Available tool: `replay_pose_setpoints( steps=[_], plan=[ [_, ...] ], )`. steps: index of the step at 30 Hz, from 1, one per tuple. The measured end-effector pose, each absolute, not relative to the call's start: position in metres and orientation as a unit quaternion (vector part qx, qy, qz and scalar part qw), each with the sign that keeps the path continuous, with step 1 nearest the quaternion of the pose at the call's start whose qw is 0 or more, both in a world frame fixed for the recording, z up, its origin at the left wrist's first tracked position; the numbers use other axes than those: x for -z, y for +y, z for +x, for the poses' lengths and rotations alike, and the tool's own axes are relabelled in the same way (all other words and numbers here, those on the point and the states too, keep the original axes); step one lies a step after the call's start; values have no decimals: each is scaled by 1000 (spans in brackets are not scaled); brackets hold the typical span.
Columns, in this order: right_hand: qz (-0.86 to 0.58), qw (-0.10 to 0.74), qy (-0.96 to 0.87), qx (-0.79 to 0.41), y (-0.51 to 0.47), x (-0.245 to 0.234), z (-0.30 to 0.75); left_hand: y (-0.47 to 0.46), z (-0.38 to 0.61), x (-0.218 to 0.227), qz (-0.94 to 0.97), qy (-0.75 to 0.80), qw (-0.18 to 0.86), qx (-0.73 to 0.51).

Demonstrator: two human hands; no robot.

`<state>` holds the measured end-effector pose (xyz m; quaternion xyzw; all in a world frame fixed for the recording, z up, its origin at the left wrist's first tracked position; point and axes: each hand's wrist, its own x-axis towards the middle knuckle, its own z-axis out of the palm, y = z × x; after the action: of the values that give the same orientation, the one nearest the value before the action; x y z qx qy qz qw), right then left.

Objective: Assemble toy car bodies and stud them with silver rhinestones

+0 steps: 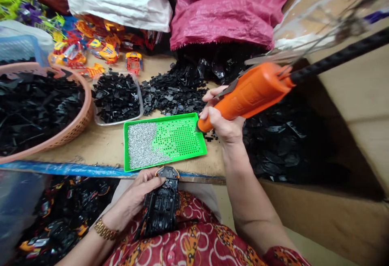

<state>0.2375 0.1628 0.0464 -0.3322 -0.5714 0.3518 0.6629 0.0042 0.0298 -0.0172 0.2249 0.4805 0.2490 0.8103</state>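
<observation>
My left hand (142,187) is closed on a black toy car chassis (162,203), held underside up over my lap at the table's front edge. Thin orange trim shows at the chassis's far end. My right hand (225,122) grips an orange electric screwdriver (246,95), tilted so that its dark nose points down and left. That nose is over the right end of a green perforated tray (182,138); I cannot tell whether its tip touches the tray. Small silver screws (141,144) are heaped in the tray's left half.
Behind the tray lie loose black plastic pieces (173,95) and a clear tub (139,108) of similar parts. A pink basket (86,104) stands left. Orange toy car bodies (105,49) lie farther back, near white (121,2) and pink sacks (225,14). A cardboard box (334,201) stands right.
</observation>
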Motion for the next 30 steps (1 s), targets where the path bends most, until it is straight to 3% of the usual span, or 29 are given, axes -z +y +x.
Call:
replay_pose_setpoints(
  steps=[30],
  plan=[
    [-348, 674, -553, -344, 172, -31, 239, 28, 3, 13, 205, 516, 795, -244]
  ],
)
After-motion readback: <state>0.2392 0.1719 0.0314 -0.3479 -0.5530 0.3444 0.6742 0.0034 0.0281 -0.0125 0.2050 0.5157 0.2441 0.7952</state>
